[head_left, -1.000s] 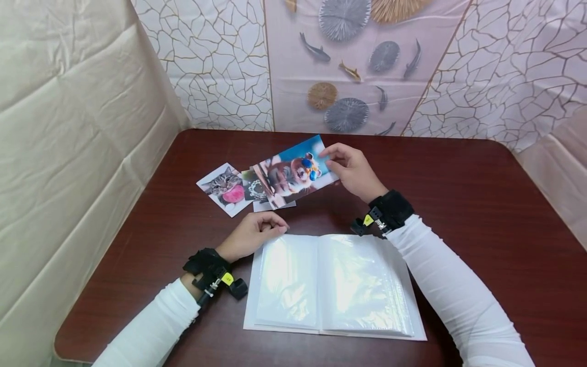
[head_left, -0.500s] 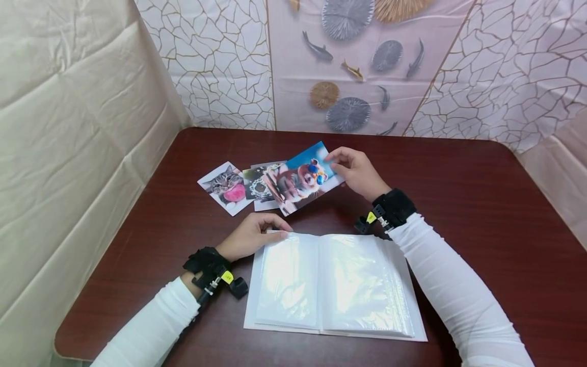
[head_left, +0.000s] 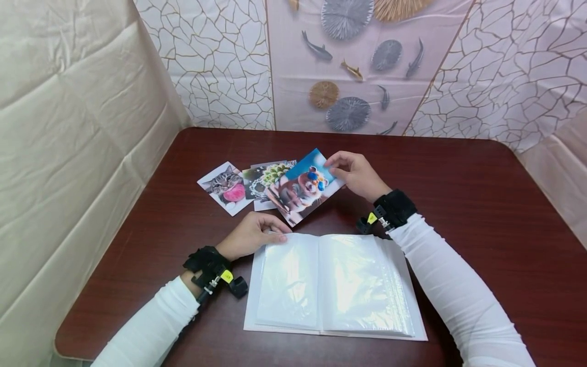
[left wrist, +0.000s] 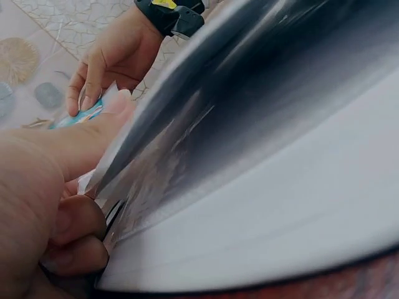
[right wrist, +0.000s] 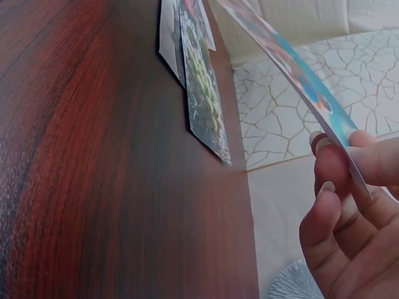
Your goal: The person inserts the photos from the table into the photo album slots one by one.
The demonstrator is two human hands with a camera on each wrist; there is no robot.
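My right hand [head_left: 355, 173] pinches a photo [head_left: 302, 186] of a small furry animal in blue sunglasses by its right edge. In the right wrist view the photo [right wrist: 312, 87] is raised above the table, thumb on one face and fingers behind. My left hand [head_left: 252, 234] is at the top left corner of an open photo album [head_left: 348, 280]. Up close in the left wrist view, its thumb and curled fingers pinch the corner of a clear plastic sleeve [left wrist: 149, 180]. The album's facing pockets look blank and shiny.
Left of the held photo lie a cat photo [head_left: 224, 188] and a plant photo [head_left: 257, 183] over another print, partly covered. The dark red wooden table [head_left: 481, 214] meets a patterned backdrop [head_left: 220, 66] at the rear. A cream cloth [head_left: 82, 153] hangs on the left.
The held photo has come right and nearer to the album, its lower corner swinging down and uncovering more of the plant photo. My left hand stays at the album's corner.
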